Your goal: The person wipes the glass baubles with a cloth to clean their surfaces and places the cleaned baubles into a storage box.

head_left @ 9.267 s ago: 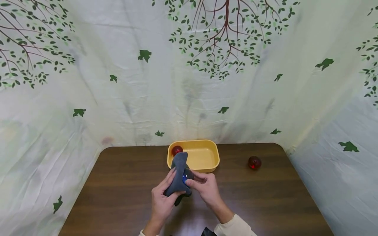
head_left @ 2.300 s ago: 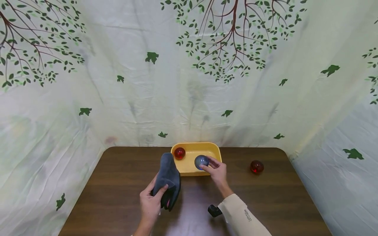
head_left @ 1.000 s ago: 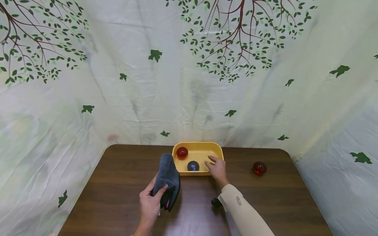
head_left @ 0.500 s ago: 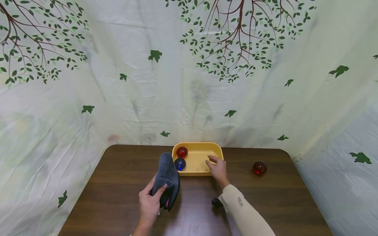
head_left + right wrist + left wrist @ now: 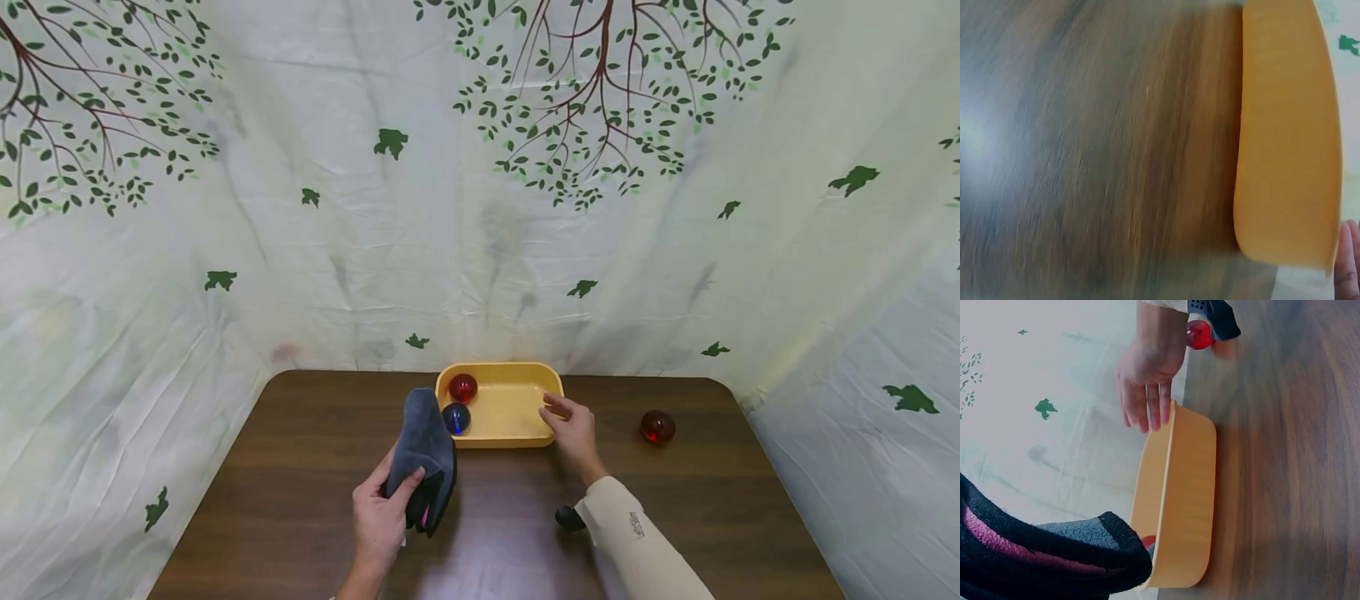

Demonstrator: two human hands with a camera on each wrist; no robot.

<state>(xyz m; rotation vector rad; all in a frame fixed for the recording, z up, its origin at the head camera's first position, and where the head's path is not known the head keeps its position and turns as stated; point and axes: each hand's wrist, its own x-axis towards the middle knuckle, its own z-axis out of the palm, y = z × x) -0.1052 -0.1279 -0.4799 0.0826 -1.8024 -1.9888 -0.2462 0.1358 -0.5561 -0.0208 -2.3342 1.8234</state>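
Note:
My left hand point(image 5: 380, 518) grips a folded grey-blue cloth point(image 5: 422, 442) with black edging, thumb on top. In the left wrist view the cloth point(image 5: 1079, 547) shows a pink layer between dark edges. My right hand point(image 5: 573, 429) holds nothing; its fingers are relaxed at the right end of the yellow tray point(image 5: 517, 442). Inside that tray, against the left side, lie a clear red ball point(image 5: 462, 388) and a dark blue ball point(image 5: 456, 418), side by side. The cloth's edge overlaps the tray's left corner in the head view. Another red ball point(image 5: 657, 427) sits on the table to the right.
The brown wooden table point(image 5: 300, 467) reaches back to a pale curtain point(image 5: 450, 250) printed with leaves and branches. A black wrist camera point(image 5: 570, 518) juts from the right sleeve point(image 5: 637, 533).
My right hand let go of the blue ball in the tray, and it rolled left beside the red one. The right hand then moved right. The left hand keeps its hold on the cloth.

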